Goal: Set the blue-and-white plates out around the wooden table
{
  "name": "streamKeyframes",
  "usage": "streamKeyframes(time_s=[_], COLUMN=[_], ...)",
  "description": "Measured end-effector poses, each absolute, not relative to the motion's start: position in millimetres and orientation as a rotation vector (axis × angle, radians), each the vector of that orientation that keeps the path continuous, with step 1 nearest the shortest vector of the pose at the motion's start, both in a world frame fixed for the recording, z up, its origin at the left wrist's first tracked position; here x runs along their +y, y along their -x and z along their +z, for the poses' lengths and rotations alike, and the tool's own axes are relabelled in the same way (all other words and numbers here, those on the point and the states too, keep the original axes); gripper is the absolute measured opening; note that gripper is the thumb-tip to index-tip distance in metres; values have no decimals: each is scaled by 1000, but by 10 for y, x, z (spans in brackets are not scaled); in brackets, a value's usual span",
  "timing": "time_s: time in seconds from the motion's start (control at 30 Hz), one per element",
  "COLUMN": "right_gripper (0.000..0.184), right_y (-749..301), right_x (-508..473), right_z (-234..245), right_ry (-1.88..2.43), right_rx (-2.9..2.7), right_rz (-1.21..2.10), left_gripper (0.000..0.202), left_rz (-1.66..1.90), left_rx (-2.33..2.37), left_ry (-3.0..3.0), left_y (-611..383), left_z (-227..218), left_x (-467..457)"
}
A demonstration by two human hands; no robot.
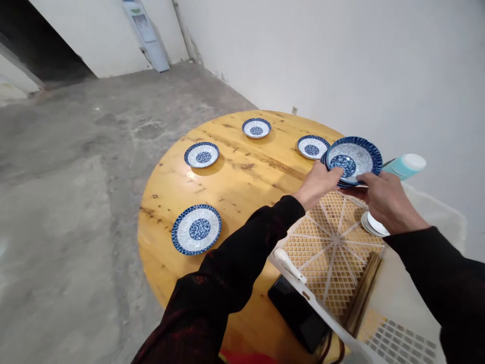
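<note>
A small stack of blue-and-white bowls (358, 154) is held up above the right side of the table, tilted so that the inside of the top bowl faces me. My left hand (317, 184) grips the stack's near left rim, thumb over the edge. On the near right, my right hand (386, 197) pinches the rim, its fingers underneath. Below both hands is a white plastic basket (335, 238) with a lattice bottom. Several matching blue-and-white plates lie apart along the table edge: a near plate (199, 229), a left plate (203, 156), a far plate (256, 130) and one plate (311, 149) beside the bowls.
The round wooden table (242, 177) bears everything. In the basket are chopsticks (366, 288) and small white dishes (373, 225). A white spoon (290, 265) is at its rim. A black flat object (297, 316) lies beside it. A teal bottle (404, 167) stands behind. A water dispenser (146, 35) is by the wall.
</note>
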State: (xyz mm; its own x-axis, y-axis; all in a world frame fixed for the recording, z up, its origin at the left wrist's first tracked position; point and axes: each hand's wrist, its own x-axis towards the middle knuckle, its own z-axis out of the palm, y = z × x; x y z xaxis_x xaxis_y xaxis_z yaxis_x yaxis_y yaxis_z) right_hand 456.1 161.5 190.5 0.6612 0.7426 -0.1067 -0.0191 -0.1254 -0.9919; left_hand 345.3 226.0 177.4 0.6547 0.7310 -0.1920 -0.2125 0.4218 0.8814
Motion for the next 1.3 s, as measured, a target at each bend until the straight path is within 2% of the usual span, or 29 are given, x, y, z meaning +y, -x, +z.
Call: streamKeyframes(time_s=[0.13,0.5,0.83,1.3], right_gripper=[11,16,15,17], right_y=[-3976,-2728,-2652,-2671], right_x=[2077,3019,3432,3719], right_z=[1765,917,334,239], right_ry=[1611,1749,1757,1736], right_rx=[-615,-413,-268,-317], right_rz=[808,1025,1009,1001], left_gripper=[25,25,25,22], left_rz=[697,587,516,534], left_rx=[765,953,981,994], left_ry=[-1059,-961,-923,-876], left_y=[-2812,-1596,-1553,-1575], left_z=[1718,865,296,191], left_x=[2613,3467,3899,4228])
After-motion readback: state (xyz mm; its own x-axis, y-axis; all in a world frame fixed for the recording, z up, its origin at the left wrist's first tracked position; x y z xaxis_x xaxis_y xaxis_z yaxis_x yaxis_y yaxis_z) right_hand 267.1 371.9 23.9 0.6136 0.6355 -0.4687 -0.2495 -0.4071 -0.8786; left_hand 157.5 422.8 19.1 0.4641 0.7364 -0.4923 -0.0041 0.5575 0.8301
